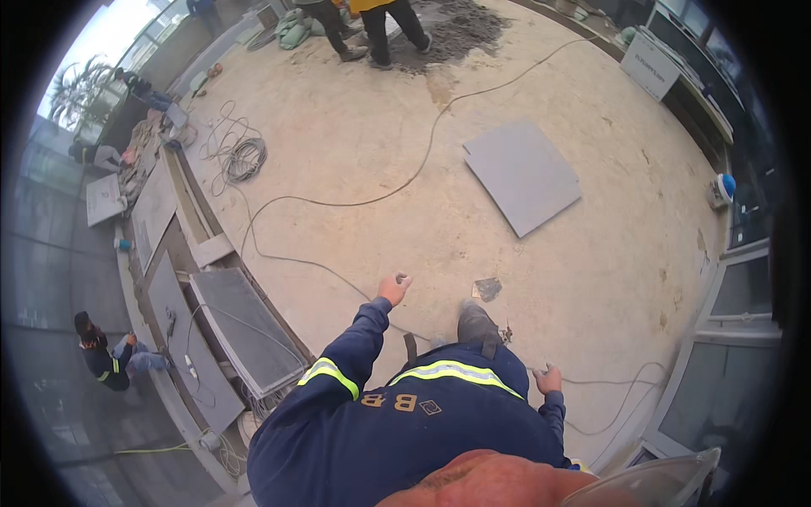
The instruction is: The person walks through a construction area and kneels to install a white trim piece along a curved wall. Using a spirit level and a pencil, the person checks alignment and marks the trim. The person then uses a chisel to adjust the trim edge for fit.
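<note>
My left hand swings out ahead of my body with its fingers curled in, and nothing shows in it. Down by my right hip, my right hand is loosely closed and holds nothing that I can see. Both hands are in the air, touching nothing. On the floor ahead lies a large grey tile with notched corners. A small grey scrap lies just in front of my foot. A long cable curves over the floor past my left hand.
Stacked grey slabs lie along the left, where a person crouches. A coiled cable is further off. People stand by a dark mortar heap at the back. A white bucket stands at the right wall.
</note>
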Available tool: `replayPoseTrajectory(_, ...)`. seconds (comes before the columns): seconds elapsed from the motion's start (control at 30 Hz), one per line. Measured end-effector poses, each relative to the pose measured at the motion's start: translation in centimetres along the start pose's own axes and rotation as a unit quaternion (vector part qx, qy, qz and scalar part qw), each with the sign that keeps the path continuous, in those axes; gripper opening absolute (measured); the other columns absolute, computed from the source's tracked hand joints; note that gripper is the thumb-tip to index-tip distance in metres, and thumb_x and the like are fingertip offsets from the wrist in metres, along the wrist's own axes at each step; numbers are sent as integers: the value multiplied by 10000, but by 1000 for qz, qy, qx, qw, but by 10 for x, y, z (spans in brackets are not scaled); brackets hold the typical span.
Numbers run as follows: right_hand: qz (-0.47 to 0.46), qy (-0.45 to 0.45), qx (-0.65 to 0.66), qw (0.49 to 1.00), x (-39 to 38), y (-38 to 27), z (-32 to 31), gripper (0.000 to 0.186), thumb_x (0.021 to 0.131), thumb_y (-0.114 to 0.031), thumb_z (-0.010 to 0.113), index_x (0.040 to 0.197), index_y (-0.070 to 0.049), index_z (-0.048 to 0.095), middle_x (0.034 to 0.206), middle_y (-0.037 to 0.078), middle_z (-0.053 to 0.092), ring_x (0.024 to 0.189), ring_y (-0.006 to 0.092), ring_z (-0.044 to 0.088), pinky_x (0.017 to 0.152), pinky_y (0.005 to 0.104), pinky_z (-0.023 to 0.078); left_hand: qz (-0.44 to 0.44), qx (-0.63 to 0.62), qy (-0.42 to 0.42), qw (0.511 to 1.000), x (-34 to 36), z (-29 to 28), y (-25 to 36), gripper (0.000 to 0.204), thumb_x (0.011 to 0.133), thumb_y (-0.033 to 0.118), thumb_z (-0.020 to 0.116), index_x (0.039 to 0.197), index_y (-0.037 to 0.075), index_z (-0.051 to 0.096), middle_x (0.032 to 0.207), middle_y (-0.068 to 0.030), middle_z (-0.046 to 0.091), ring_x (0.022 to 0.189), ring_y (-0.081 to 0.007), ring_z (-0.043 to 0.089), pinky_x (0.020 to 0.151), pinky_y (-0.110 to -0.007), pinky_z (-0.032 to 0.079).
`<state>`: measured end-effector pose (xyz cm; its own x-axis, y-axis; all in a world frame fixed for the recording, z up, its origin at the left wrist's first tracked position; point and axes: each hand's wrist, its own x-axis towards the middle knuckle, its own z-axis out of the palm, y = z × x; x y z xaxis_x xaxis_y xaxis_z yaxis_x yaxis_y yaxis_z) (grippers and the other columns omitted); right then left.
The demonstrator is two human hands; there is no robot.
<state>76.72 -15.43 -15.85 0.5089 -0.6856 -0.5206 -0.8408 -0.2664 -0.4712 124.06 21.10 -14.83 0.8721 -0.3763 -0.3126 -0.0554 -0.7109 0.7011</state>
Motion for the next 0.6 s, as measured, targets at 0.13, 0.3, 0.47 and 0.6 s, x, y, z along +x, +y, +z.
replayPoseTrajectory(0.13,29,-165,-125,978,47,-85,53,764,770,-386,795,1304,122,593,1107,304,703,1091,394,687,967,427,530,9,37,-182,983,-9,-5,-49,509,905,422,691,1207,13,659,1039,-199,725,995,-358,686,892,-443,531)
replayPoseTrajectory(0.3,-122,-195,-266,936,233,-329,98,770,782,-427,782,1325,86,594,1261,313,638,1219,405,614,1043,446,489,-146,22,-130,980,57,-90,-167,551,906,456,692,1234,15,653,1039,-193,727,988,-362,690,890,-436,532)
replayPoseTrajectory(0.47,-272,-205,-361,868,395,-725,135,654,854,-388,742,1332,29,582,1205,279,667,1158,424,627,987,502,507,-447,31,189,874,59,-242,-278,438,873,403,725,1044,-1,720,982,-214,740,915,-327,728,834,-430,575)
replayPoseTrajectory(0.6,-466,-103,-383,791,468,-1035,177,648,878,-355,727,1378,6,528,1064,259,687,1044,417,656,886,497,536,-485,-155,364,780,103,-325,-320,366,882,321,716,986,-30,706,885,-196,729,752,-293,719,732,-420,578)
